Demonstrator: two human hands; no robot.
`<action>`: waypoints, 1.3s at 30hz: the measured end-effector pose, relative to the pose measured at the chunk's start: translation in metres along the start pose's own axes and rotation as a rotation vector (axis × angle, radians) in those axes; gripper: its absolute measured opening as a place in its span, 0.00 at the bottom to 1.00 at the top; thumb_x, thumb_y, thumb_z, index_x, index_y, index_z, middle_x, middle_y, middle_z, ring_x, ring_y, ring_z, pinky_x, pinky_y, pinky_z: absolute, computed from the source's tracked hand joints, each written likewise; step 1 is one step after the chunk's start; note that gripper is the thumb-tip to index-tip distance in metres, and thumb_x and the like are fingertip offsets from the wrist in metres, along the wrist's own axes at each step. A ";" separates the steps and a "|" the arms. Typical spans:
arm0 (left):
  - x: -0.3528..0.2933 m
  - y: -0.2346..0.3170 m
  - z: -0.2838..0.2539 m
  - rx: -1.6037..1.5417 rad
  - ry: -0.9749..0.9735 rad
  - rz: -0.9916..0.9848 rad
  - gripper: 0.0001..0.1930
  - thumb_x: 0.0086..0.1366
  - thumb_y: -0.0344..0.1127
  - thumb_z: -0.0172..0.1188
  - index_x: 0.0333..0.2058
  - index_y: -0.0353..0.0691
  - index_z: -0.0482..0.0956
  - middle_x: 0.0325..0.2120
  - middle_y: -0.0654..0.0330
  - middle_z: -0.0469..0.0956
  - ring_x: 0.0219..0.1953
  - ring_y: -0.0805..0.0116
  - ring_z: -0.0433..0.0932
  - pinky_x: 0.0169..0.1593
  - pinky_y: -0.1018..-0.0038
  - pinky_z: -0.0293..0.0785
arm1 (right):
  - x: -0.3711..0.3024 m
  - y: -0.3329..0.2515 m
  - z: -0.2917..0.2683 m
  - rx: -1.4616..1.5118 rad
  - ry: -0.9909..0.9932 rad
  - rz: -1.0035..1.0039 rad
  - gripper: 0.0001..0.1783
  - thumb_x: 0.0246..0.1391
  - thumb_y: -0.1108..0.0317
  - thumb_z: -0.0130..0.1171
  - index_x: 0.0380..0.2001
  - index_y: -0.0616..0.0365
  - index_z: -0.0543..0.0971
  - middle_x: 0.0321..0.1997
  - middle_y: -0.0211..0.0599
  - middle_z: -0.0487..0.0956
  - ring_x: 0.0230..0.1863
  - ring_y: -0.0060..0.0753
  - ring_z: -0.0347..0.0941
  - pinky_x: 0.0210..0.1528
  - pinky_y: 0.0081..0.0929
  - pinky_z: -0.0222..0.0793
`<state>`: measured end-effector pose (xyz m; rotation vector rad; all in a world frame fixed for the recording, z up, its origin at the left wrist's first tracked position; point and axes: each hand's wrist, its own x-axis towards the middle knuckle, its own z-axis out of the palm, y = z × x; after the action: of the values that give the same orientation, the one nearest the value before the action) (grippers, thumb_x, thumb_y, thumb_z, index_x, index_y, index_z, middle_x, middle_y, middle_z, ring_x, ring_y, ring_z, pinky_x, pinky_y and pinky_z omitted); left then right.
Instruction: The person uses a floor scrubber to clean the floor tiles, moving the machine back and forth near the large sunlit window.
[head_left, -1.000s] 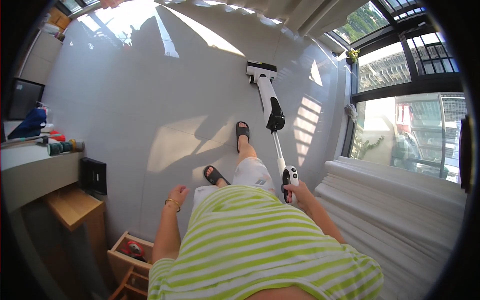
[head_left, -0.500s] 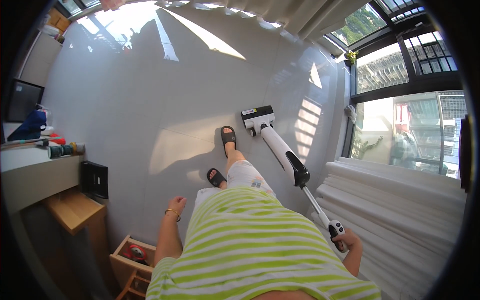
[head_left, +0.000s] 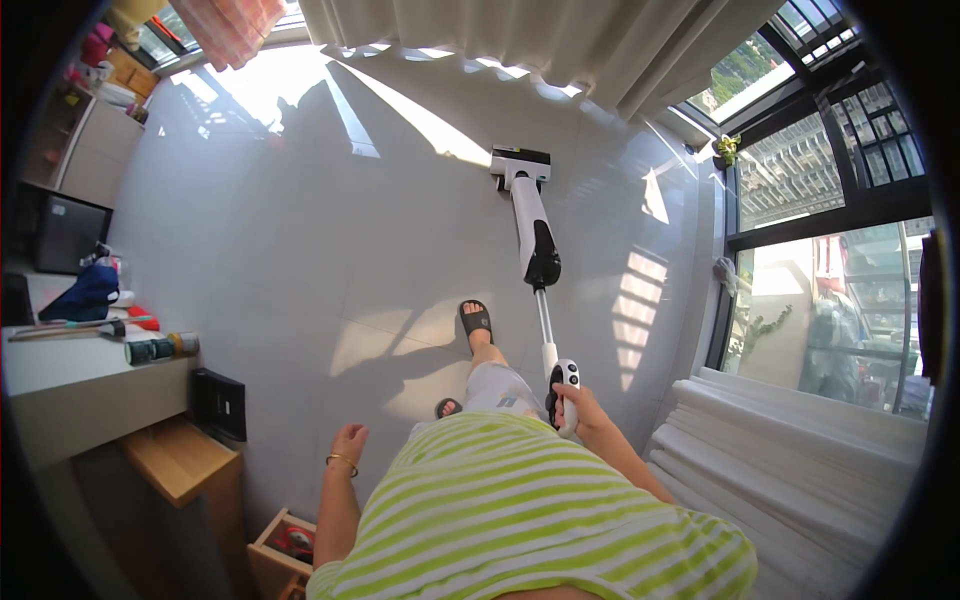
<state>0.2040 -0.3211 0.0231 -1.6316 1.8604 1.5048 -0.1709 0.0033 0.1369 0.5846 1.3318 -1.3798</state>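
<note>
My right hand (head_left: 583, 410) grips the handle of a white and black stick vacuum cleaner (head_left: 537, 240). Its shaft runs forward across the pale tiled floor (head_left: 300, 250), and its cleaning head (head_left: 520, 165) lies far ahead near the curtain. My left hand (head_left: 349, 443) hangs free at my side with the fingers loosely apart and a bangle on the wrist; it holds nothing. My feet wear black sandals, the front one (head_left: 476, 320) just left of the shaft.
A white bed or mattress edge (head_left: 800, 450) fills the right side under big windows (head_left: 830, 250). On the left stand a white desk (head_left: 80, 380) with small items, a wooden stool (head_left: 180, 460) and a wooden crate (head_left: 285, 545). Curtains (head_left: 500, 30) hang ahead.
The vacuum has been pushed forward again: its head moved away from my feet toward the curtain. My right hand came from low at my right side up in front of me.
</note>
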 end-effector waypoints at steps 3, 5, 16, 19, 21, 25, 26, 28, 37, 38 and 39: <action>-0.008 0.031 -0.015 -0.024 0.054 -0.073 0.15 0.57 0.39 0.59 0.38 0.33 0.76 0.29 0.59 0.78 0.31 0.72 0.74 0.36 0.76 0.71 | 0.061 -0.074 0.034 0.032 0.038 -0.142 0.13 0.47 0.63 0.57 0.19 0.56 0.67 0.12 0.34 0.67 0.08 0.30 0.63 0.12 0.26 0.60; -0.015 0.045 -0.022 -0.093 0.064 -0.078 0.14 0.57 0.37 0.59 0.38 0.33 0.75 0.29 0.60 0.78 0.31 0.73 0.74 0.36 0.77 0.71 | 0.104 -0.119 0.058 0.064 0.046 -0.182 0.12 0.47 0.63 0.57 0.20 0.55 0.67 0.11 0.33 0.67 0.08 0.29 0.63 0.12 0.27 0.60; -0.038 0.100 -0.016 -0.073 0.055 -0.134 0.14 0.58 0.35 0.59 0.39 0.32 0.75 0.30 0.60 0.77 0.32 0.76 0.74 0.37 0.79 0.71 | 0.272 -0.283 0.126 0.120 0.060 -0.300 0.15 0.44 0.61 0.62 0.20 0.53 0.66 0.12 0.30 0.65 0.08 0.27 0.61 0.12 0.27 0.62; -0.037 0.102 -0.016 0.011 0.045 -0.120 0.16 0.58 0.37 0.59 0.41 0.33 0.74 0.31 0.58 0.78 0.33 0.75 0.74 0.38 0.79 0.71 | 0.294 -0.297 0.134 0.113 0.066 -0.293 0.15 0.45 0.61 0.61 0.21 0.54 0.66 0.14 0.31 0.66 0.10 0.27 0.63 0.13 0.26 0.62; -0.035 0.108 -0.014 -0.023 0.058 -0.090 0.16 0.57 0.38 0.59 0.41 0.33 0.74 0.32 0.58 0.78 0.33 0.74 0.75 0.38 0.78 0.71 | 0.310 -0.296 0.127 0.075 0.093 -0.364 0.14 0.44 0.61 0.61 0.23 0.57 0.69 0.15 0.33 0.69 0.13 0.29 0.67 0.15 0.29 0.64; -0.033 0.130 -0.023 0.120 0.062 -0.023 0.17 0.57 0.39 0.59 0.42 0.35 0.75 0.32 0.56 0.79 0.34 0.70 0.77 0.39 0.75 0.72 | 0.319 -0.276 0.111 -0.071 0.223 -0.565 0.14 0.44 0.63 0.60 0.24 0.59 0.68 0.16 0.33 0.69 0.13 0.28 0.67 0.15 0.27 0.65; -0.029 0.123 -0.025 0.120 0.062 -0.018 0.17 0.57 0.39 0.59 0.42 0.35 0.75 0.32 0.56 0.79 0.34 0.70 0.77 0.39 0.75 0.72 | 0.313 -0.273 0.106 -0.068 0.226 -0.533 0.13 0.45 0.64 0.60 0.26 0.59 0.69 0.16 0.32 0.68 0.13 0.26 0.66 0.15 0.26 0.65; -0.024 0.096 -0.026 0.023 0.062 0.002 0.17 0.57 0.40 0.59 0.42 0.35 0.75 0.32 0.55 0.79 0.35 0.69 0.77 0.39 0.74 0.72 | 0.291 -0.258 0.111 -0.078 0.212 -0.502 0.12 0.46 0.64 0.60 0.27 0.59 0.69 0.17 0.31 0.67 0.13 0.25 0.64 0.16 0.25 0.65; 0.000 -0.008 -0.083 0.042 0.021 0.065 0.18 0.56 0.42 0.59 0.40 0.34 0.75 0.29 0.56 0.78 0.31 0.68 0.76 0.37 0.74 0.71 | 0.115 -0.111 0.120 -0.218 0.237 -0.358 0.10 0.46 0.67 0.60 0.25 0.59 0.70 0.13 0.31 0.66 0.09 0.24 0.62 0.12 0.24 0.61; -0.001 -0.031 -0.092 0.034 0.019 0.062 0.18 0.56 0.42 0.59 0.40 0.34 0.75 0.29 0.56 0.78 0.31 0.68 0.76 0.37 0.74 0.71 | 0.089 -0.094 0.127 -0.257 0.207 -0.331 0.10 0.46 0.68 0.60 0.25 0.60 0.70 0.13 0.30 0.66 0.09 0.24 0.62 0.12 0.23 0.61; -0.001 -0.052 -0.100 -0.040 0.024 0.005 0.17 0.56 0.42 0.59 0.39 0.34 0.75 0.27 0.58 0.78 0.29 0.69 0.75 0.35 0.75 0.71 | 0.062 -0.077 0.131 -0.266 0.220 -0.298 0.09 0.44 0.70 0.60 0.23 0.60 0.69 0.13 0.30 0.66 0.08 0.24 0.62 0.11 0.23 0.61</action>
<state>0.2897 -0.3921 0.0403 -1.6714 1.8601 1.5410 -0.2170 -0.1536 0.1445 0.3752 1.8046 -1.3695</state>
